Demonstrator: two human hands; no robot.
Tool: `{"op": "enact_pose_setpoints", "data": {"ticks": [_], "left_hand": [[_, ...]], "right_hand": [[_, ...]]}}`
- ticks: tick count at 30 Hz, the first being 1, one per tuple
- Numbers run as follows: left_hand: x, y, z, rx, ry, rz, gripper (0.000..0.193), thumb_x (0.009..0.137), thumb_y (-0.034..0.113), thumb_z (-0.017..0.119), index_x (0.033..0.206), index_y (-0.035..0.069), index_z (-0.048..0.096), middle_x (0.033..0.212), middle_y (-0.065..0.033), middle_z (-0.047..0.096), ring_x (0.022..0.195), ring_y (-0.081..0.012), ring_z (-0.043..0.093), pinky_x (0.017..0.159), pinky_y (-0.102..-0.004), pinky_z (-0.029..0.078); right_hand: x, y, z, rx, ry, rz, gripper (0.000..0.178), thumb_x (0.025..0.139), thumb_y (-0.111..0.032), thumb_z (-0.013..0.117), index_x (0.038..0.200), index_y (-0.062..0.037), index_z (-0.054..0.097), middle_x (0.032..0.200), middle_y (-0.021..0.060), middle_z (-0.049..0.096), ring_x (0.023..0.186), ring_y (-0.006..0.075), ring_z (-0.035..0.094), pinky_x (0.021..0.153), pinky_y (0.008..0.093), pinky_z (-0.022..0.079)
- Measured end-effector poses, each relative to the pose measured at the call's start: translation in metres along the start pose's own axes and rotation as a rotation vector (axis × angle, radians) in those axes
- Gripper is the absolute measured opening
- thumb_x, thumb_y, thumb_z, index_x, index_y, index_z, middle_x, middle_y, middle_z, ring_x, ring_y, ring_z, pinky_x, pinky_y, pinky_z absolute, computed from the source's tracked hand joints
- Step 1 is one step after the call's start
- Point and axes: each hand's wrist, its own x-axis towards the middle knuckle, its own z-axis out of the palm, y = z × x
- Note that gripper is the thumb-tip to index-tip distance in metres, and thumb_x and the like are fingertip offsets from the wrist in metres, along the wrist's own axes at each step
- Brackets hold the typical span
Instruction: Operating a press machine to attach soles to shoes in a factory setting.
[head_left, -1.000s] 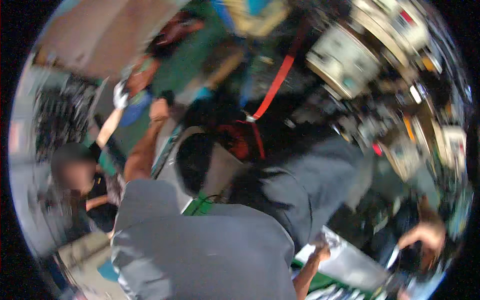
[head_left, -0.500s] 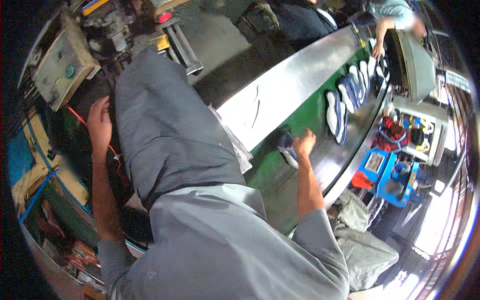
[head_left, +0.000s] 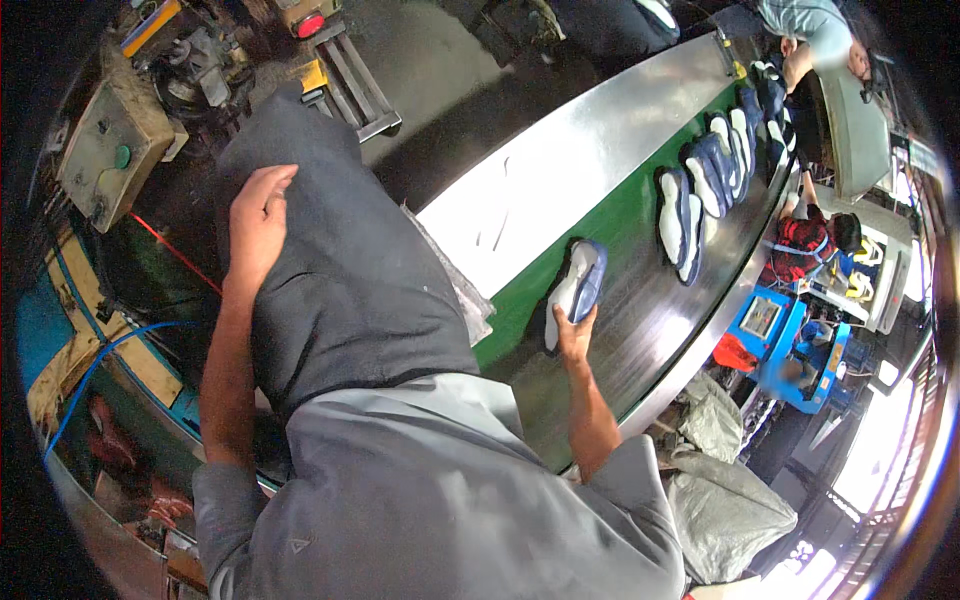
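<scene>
My right hand (head_left: 576, 335) grips one end of a shoe (head_left: 578, 280) over the green belt (head_left: 535, 300); it has a navy side and a pale sole. Thumb and fingers press on either side of that end. Above my thigh, in dark grey trousers (head_left: 330, 240), my left hand (head_left: 262, 208) hovers with nothing in it, fingers loosely stretched and apart from the machine beside it. Farther along the belt lies a pair of similar shoes (head_left: 678, 225), followed by several more navy and white shoes (head_left: 722, 160) in a row.
A shiny metal ledge (head_left: 590, 130) runs along the belt. At left stands a machine with a control box (head_left: 115, 150) and a green button. Another person (head_left: 810, 30) is at the belt's far end. A blue machine (head_left: 790, 345) and grey cloth sacks (head_left: 725, 510) lie to the right.
My right hand has closed on the near shoe and turned it, showing its pale sole. My left hand has moved right, over my thigh. The far person's arm has shifted.
</scene>
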Motion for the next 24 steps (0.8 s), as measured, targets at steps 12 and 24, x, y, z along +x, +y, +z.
{"op": "enact_pose_setpoints", "data": {"ticks": [12,24], "left_hand": [[0.057,0.131,0.049,-0.525,-0.3,0.147,0.05,0.104,0.008,0.068,0.153,0.004,0.057,0.146,-0.0134,0.06,0.123,-0.0228,0.068,0.101,-0.0348,0.058],[0.014,0.078,-0.047,-0.09,0.316,0.089,0.03,0.101,0.003,0.063,0.13,-0.003,0.07,0.127,-0.0234,0.074,0.115,-0.039,0.073,0.099,-0.0433,0.058]], "right_hand": [[-0.071,-0.255,0.013,0.546,-0.456,-0.15,0.08,0.09,-0.033,0.087,0.15,0.007,0.053,0.124,0.0132,0.072,0.107,0.0202,0.068,0.095,0.0339,0.055],[-0.167,-0.467,0.123,0.437,-0.978,-0.937,0.098,0.096,-0.023,0.082,0.168,0.0068,0.022,0.156,0.0285,0.051,0.144,0.0336,0.052,0.122,0.0424,0.04]]}}
